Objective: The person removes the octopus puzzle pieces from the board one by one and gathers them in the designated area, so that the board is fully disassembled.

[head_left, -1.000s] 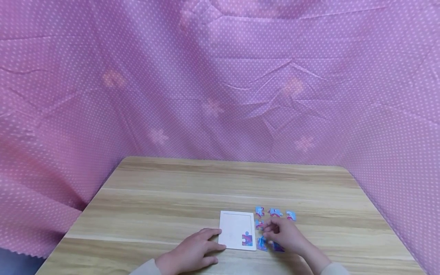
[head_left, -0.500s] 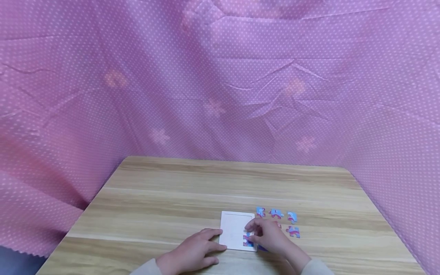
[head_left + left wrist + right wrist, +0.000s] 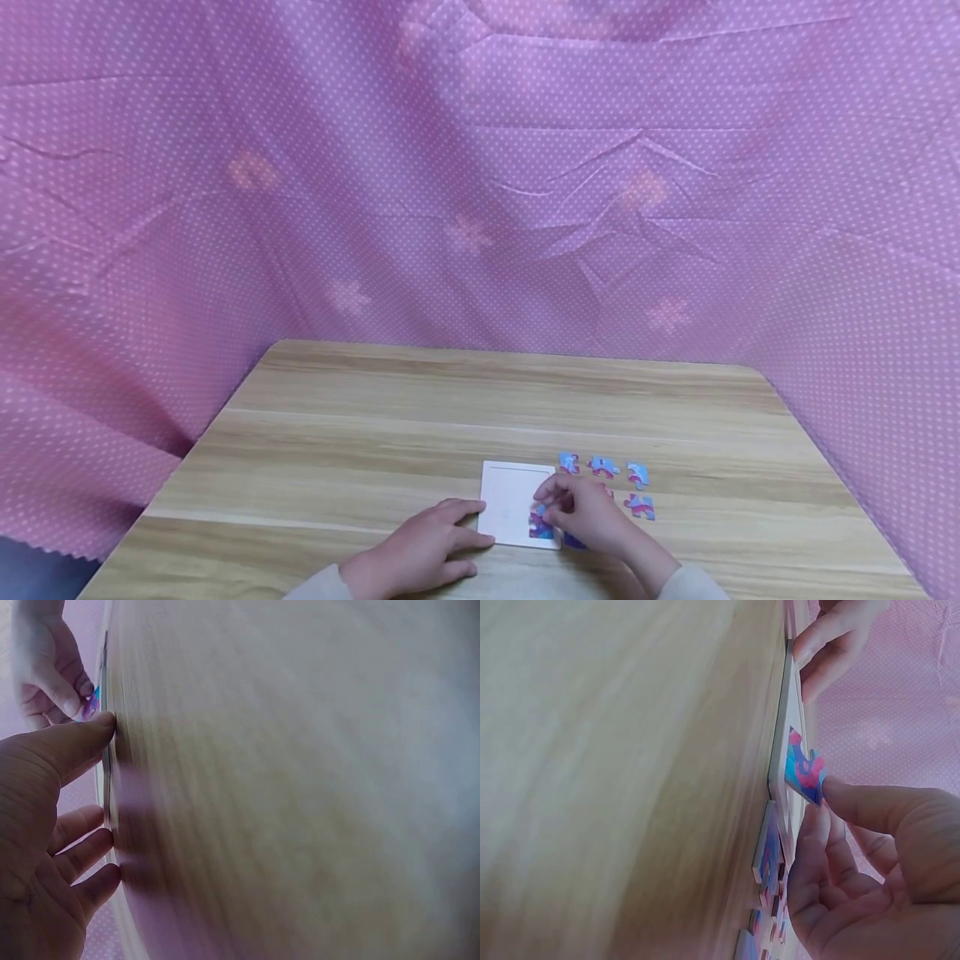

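A white puzzle tray (image 3: 510, 492) lies on the table. My left hand (image 3: 423, 546) rests at its left side, thumb and fingertips on the edge, as the left wrist view also shows. At the tray's near right corner my right hand (image 3: 588, 512) pinches a jigsaw piece (image 3: 805, 771) between thumb and fingers. In the right wrist view this blue, pink and purple piece is tilted, its lower end close to the tray's surface. The head view shows the same piece (image 3: 540, 525) partly covered by the fingers.
Loose jigsaw pieces lie right of the tray: one light blue (image 3: 568, 463), one beside it (image 3: 602, 467), another (image 3: 637, 475), and a pink-blue one (image 3: 640, 506). A dark blue piece (image 3: 573, 541) shows below the right hand. Pink dotted cloth (image 3: 465, 208) hangs around the wooden table (image 3: 375, 400).
My right hand has moved left from the loose pieces to the tray's near right corner. The piece there now tilts in its fingers. My left hand has stayed in place.
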The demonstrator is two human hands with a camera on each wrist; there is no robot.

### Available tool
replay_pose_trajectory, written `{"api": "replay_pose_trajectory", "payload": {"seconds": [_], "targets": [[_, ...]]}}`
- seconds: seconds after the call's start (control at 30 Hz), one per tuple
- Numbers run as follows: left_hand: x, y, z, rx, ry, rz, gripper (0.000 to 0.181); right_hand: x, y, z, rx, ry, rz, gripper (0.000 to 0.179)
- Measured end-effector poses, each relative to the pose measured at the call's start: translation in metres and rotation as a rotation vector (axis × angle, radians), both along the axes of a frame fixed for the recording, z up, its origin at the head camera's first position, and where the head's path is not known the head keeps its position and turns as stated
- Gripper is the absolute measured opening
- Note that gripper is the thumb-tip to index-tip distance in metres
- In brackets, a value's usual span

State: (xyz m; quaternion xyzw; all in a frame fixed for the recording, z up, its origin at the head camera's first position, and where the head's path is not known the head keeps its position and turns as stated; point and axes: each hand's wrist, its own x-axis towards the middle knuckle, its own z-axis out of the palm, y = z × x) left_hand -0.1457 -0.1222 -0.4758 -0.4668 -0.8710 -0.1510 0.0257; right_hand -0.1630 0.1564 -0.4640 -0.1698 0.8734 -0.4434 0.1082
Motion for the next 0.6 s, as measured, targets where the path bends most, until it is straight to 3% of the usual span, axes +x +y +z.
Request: {"api": "replay_pose_trajectory", "payload": {"seconds": [0.33, 0.6], "targets": [[0.0, -0.001, 0.001, -0.003, -0.015, 0.006, 0.037, 0.001, 0.001, 0.001, 0.035, 0.046, 0.025, 0.012], [0.0, -0.001, 0.003, -0.002, -0.006, 0.006, 0.036, 0.0, 0.013, 0.005, -0.022, -0.025, 0.03, 0.011]]}}
